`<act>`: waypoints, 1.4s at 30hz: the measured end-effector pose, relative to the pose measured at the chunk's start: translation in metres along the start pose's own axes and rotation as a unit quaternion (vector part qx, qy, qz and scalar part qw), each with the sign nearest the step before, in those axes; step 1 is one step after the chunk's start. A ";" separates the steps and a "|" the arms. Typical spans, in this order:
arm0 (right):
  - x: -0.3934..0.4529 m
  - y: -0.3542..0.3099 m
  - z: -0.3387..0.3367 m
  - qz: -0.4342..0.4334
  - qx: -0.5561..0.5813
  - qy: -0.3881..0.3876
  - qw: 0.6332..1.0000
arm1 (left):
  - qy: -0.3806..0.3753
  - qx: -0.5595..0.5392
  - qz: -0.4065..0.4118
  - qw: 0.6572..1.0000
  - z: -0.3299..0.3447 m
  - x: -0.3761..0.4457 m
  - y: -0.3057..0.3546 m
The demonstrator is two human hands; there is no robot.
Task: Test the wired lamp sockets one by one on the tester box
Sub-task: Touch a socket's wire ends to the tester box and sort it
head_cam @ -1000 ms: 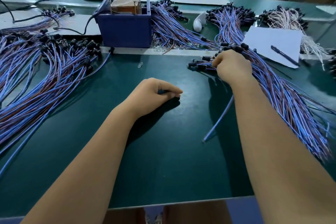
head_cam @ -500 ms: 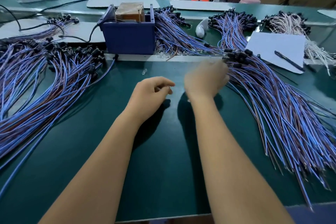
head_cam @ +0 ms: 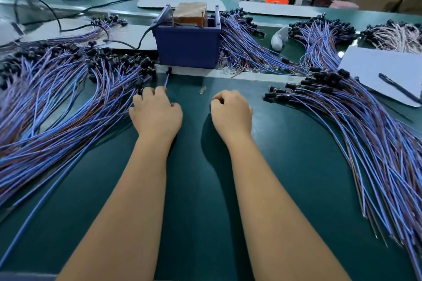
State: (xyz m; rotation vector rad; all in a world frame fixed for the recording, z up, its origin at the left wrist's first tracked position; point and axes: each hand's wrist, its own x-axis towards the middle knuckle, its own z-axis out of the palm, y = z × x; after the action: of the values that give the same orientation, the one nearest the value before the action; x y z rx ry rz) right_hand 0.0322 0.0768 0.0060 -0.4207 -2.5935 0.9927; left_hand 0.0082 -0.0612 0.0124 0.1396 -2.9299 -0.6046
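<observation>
Left hand (head_cam: 156,114) is gripping a blue wire whose socket (head_cam: 169,70) is touching the tester box (head_cam: 187,47) base. Right hand (head_cam: 230,112) is resting curled on the worktop (head_cam: 201,189), seemingly holding nothing.

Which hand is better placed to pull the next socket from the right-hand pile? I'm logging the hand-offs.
Probably the right hand: it lies nearest the right-hand pile and shows nothing in its curled fingers. The left hand lies at the left pile, touching wires.
</observation>
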 end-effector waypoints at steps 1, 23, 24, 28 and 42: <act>-0.001 0.000 -0.001 -0.002 0.002 -0.003 1.000 | 0.011 -0.006 0.001 1.000 0.001 0.000 -0.001; -0.010 -0.013 -0.011 0.074 0.498 -0.077 0.861 | -0.064 -0.751 0.068 0.654 -0.006 -0.009 0.018; -0.010 -0.014 -0.011 0.081 0.517 -0.107 0.846 | -0.103 -0.756 0.083 0.641 -0.006 -0.012 0.021; -0.008 -0.011 -0.014 0.093 0.514 -0.161 0.837 | -0.198 -0.720 0.149 0.648 -0.006 -0.021 0.023; -0.004 -0.002 -0.021 0.103 0.573 -0.156 0.798 | -0.452 -0.587 0.157 0.653 -0.005 -0.030 0.029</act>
State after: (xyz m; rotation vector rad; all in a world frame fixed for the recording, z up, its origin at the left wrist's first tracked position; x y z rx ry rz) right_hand 0.0444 0.0863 0.0212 -0.1913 -1.6490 2.5741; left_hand 0.0369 -0.0332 0.0252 -1.0409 -2.2682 -2.8960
